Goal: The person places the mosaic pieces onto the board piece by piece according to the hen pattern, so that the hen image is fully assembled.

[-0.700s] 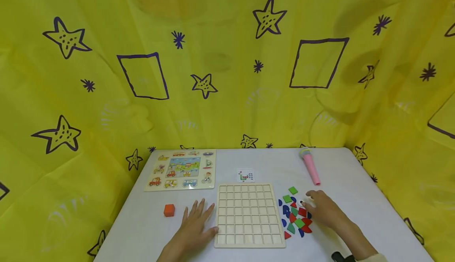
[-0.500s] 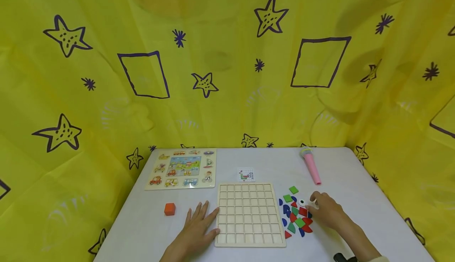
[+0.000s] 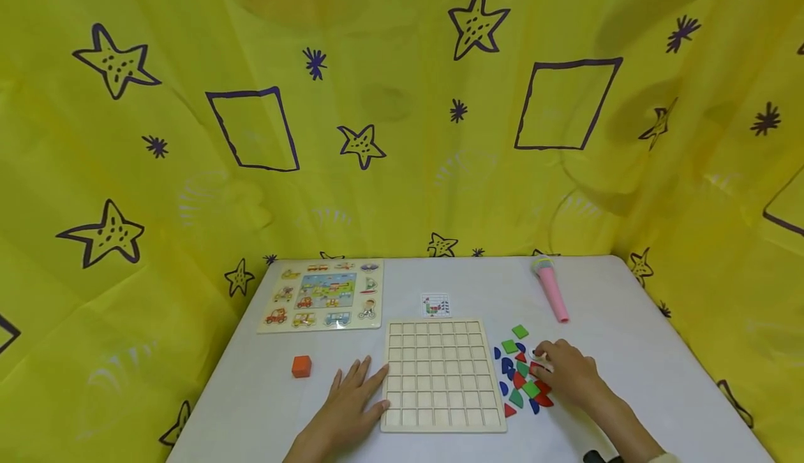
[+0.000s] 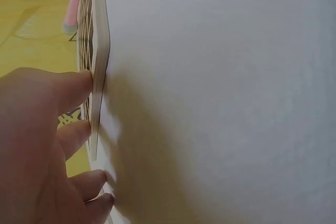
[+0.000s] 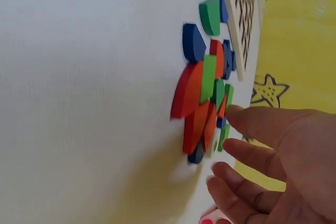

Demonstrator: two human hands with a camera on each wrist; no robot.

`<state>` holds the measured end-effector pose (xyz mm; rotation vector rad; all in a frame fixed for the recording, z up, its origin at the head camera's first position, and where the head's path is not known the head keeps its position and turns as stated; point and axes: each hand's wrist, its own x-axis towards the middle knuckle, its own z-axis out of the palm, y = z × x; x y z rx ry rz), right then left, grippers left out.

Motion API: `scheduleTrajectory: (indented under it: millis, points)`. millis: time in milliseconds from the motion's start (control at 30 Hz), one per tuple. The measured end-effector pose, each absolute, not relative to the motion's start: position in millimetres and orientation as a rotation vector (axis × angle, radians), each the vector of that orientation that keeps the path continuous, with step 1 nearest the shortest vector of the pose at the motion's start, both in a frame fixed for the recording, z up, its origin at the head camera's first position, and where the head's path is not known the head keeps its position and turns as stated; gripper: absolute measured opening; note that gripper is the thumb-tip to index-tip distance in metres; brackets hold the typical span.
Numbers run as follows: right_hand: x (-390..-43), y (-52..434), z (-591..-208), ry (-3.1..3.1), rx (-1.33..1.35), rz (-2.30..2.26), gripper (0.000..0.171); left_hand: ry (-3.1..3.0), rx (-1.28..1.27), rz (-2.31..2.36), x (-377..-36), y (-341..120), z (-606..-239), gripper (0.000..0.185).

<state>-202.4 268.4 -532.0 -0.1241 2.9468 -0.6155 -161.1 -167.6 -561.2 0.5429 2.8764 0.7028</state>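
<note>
My left hand (image 3: pixel 348 403) lies beside the pale wooden grid board (image 3: pixel 440 379), thumb and index fingertips at its left edge; the left wrist view shows the thumb (image 4: pixel 76 87) against the rim. To the board's right lies a loose heap of red, green and blue shaped pieces. My right hand (image 3: pixel 570 376) hovers over the heap's right side, covering part of a red piece (image 3: pixel 545 400). Under its fingers a round white piece with a black dot (image 3: pixel 534 353) is partly hidden. In the right wrist view, my thumb (image 5: pixel 257 121) and fingers are apart, with nothing between them.
A small picture card (image 3: pixel 435 305) lies behind the board. A vehicle puzzle board (image 3: pixel 270 295) is at the back left, with an orange cube (image 3: pixel 301 366) in front of it. A pink toy microphone (image 3: pixel 553 292) lies at the back right. Yellow patterned cloth (image 3: pixel 402 204) encloses the table.
My right hand drew slightly right off the white round piece, then came back left and lower over the heap. My left hand stays at the board's edge.
</note>
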Motion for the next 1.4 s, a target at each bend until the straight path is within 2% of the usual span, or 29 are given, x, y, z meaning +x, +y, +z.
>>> scheduleTrajectory:
  millis: [300,633,1000,1400]
  points:
    - [-206.1,246.3,-534.0,3.043,-0.18,-0.536,0.02,2.879,0.545,0.7,-161.0,-167.4,-558.3,0.063]
    - [-198.9,241.1,-527.0,2.986,-0.2,-0.577,0.016,2.89,0.57,0.727,-159.7,-167.2,-558.4,0.062]
    - [-186.1,231.9,-529.7,2.924,-0.221,-0.542,0.022,2.89,0.568,0.716,-162.8,-169.0,-559.0,0.063]
    - [-187.1,233.9,-532.7,2.957,-0.231,-0.469,0.027,2.876,0.548,0.719,-160.6,-167.9,-557.2,0.064]
